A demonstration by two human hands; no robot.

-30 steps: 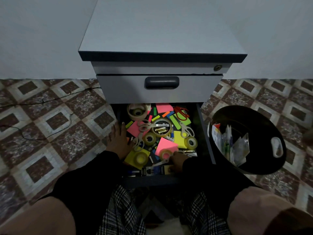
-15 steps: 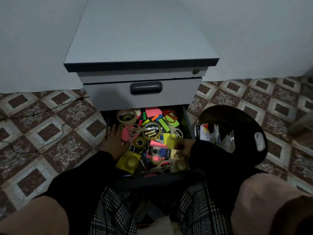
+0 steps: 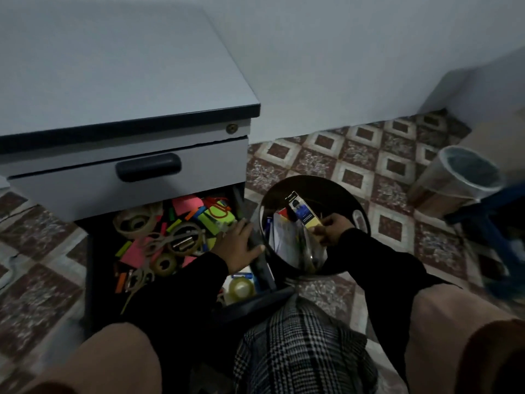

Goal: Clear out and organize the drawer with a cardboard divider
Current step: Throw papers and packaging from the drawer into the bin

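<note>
The bottom drawer (image 3: 90, 268) of a grey cabinet (image 3: 113, 81) stands pulled out, full of bright sticky notes (image 3: 186, 204), tape rolls (image 3: 135, 221), scissors (image 3: 139, 278) and small markers. My left hand (image 3: 240, 245) rests with fingers spread on the drawer's right wall. My right hand (image 3: 329, 227) pinches a small blue and yellow card package (image 3: 302, 213) over the black bin (image 3: 314, 189) to the right of the drawer. Papers and wrappers lie inside the bin.
A closed drawer with a dark handle (image 3: 148, 167) sits above the open one. A clear plastic-lined bin (image 3: 466, 172) stands at the far right beside a blue stool leg (image 3: 491, 240). Patterned floor tiles surround everything; my knees fill the bottom.
My right hand lifted the package out of the drawer and carried it right, over the black bin. My left hand shifted from the drawer's left side to its right wall. The view swung right.
</note>
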